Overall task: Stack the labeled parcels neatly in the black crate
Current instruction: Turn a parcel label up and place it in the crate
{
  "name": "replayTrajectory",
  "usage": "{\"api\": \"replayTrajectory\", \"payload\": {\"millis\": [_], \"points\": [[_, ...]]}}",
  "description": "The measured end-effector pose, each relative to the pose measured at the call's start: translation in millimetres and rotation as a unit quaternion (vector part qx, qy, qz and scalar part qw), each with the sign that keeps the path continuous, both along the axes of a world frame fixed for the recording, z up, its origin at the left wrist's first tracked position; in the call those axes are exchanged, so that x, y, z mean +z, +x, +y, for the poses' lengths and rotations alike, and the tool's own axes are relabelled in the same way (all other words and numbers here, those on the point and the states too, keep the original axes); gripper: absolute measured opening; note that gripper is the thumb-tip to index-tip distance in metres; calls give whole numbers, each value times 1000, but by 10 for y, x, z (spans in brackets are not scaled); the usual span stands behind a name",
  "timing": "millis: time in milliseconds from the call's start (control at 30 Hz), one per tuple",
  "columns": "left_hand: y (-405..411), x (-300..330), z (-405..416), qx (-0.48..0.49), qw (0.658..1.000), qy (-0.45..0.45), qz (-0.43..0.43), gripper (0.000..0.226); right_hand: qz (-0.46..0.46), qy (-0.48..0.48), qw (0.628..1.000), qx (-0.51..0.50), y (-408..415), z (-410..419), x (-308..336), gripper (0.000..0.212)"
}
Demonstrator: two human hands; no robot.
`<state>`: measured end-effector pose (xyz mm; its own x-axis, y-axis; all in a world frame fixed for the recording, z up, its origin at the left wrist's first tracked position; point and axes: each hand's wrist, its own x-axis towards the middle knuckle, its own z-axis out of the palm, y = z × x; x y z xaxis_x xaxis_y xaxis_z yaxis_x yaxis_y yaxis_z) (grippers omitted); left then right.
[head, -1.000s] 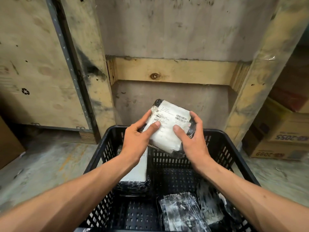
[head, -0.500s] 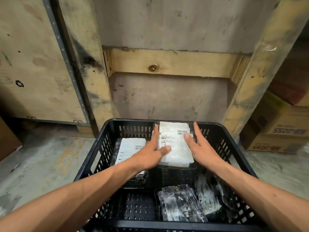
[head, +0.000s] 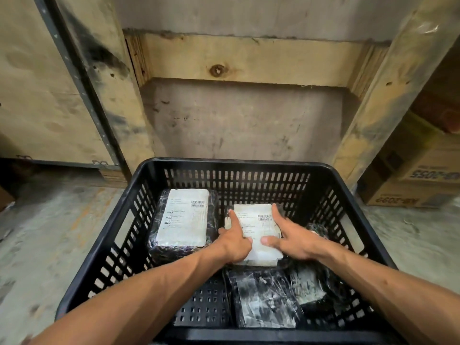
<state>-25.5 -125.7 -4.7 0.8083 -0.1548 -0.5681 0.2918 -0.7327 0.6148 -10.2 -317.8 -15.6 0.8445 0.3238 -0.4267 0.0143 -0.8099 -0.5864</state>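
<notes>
A black slotted crate [head: 236, 163] stands on the floor in front of me. Inside at the far right lies a black-wrapped parcel with a white label [head: 258, 220]. My left hand [head: 235, 239] and my right hand [head: 290, 236] both rest on it, fingers spread over its sides, pressing it flat. To its left sits a second labeled parcel [head: 185, 217], label up, untouched. Two more plastic-wrapped parcels lie nearer to me: one [head: 263, 298] at the front centre and one [head: 315, 285] at the right, partly under my right forearm.
The crate's front-left floor [head: 201, 302] is bare. A wooden crate wall with a cross beam [head: 249, 61] rises behind. Cardboard boxes [head: 413, 180] stand at the right. The concrete floor [head: 49, 220] stretches to the left.
Both hands have lowered the labeled parcel from above the rim down into the crate's far right, beside the other labeled parcel. The view has tilted down and closer.
</notes>
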Motion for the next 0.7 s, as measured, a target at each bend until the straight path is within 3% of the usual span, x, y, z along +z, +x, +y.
{"api": "replayTrajectory", "payload": {"millis": [367,567,700], "points": [[223,-299,-225,111,994,19,5,89,28,-32,999,-16,381,22,-474,96],[302,-304,-265,73,994,70,35,83,58,-63,996,-6,461,1,-510,90],[238,-350,-251,20,995,95,38,73,66,-62,995,-43,459,99,-575,71]]}}
